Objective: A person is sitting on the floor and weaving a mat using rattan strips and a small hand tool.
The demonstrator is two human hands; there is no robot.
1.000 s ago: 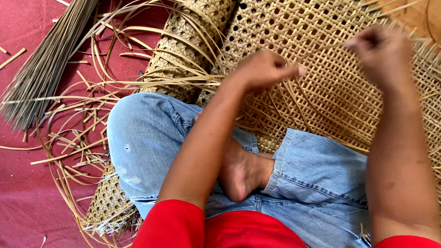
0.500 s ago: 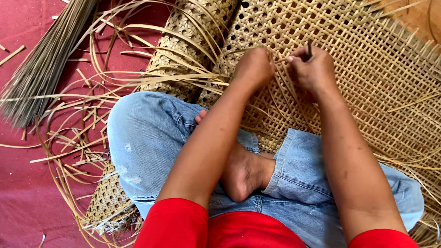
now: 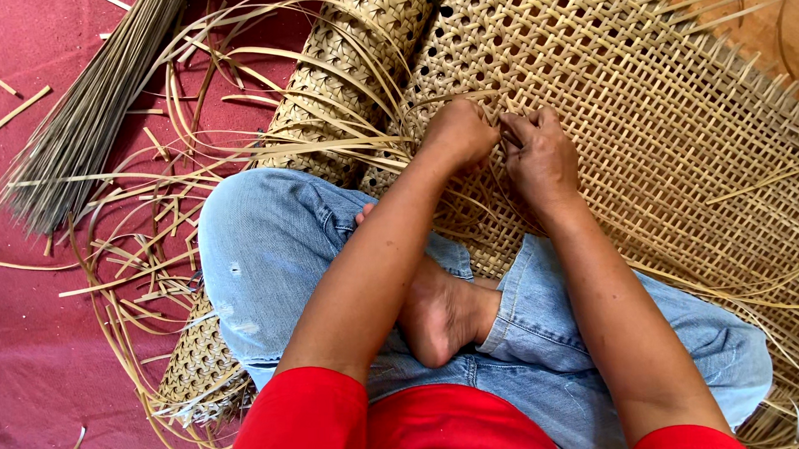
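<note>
I sit cross-legged in blue jeans on a large open-weave cane mat. My left hand and my right hand are side by side on the mat's near-left part, fingers curled and pinching a thin cane strip at the weave. The strip loops away to the left from my left hand. How the fingertips grip it is partly hidden by the knuckles.
A rolled section of woven cane lies left of the hands. Loose cane strips curl over the red floor cloth. A bundle of thin grey sticks lies at upper left. My bare foot rests between my knees.
The right hand has come down from the upper right to beside the left hand. Both hands have closed together on the weave and shifted slightly nearer me.
</note>
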